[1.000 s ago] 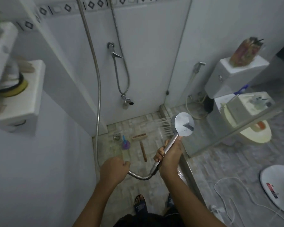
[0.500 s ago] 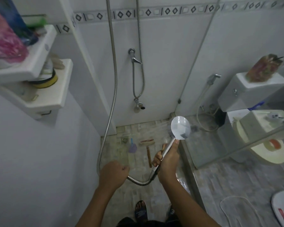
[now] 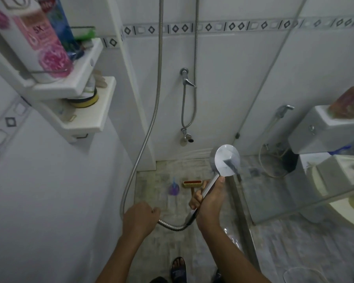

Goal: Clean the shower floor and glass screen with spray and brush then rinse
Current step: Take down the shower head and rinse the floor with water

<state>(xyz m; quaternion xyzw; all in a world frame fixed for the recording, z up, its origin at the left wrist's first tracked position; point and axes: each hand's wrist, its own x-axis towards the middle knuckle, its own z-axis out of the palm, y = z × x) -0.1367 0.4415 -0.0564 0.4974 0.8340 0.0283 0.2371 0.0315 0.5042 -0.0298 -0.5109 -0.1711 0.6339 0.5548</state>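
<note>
My right hand [image 3: 207, 203] grips the chrome handle of the shower head [image 3: 227, 160], whose round back faces me; thin water jets leave it toward the back wall on the left. My left hand [image 3: 140, 218] holds the metal hose [image 3: 147, 127] low down, where it loops across to the handle. On the wet tiled shower floor [image 3: 151, 180] lie a wooden scrub brush [image 3: 192, 183] and a small purple spray bottle [image 3: 173, 188]. The glass screen [image 3: 274, 180] stands on the right side of the shower, just right of the shower head.
Two white wall shelves [image 3: 86, 119] with bottles hang at upper left. A wall tap [image 3: 185, 77] with a second hose is on the back wall. Beyond the glass stands a toilet [image 3: 325, 139] with a bidet sprayer [image 3: 283, 111]. My sandalled foot [image 3: 178, 268] is at the bottom.
The view has tilted upward, bringing the shelves and tile border into sight. The shower head has stayed in my right hand and sprays leftward again, and my left hand keeps the hose.
</note>
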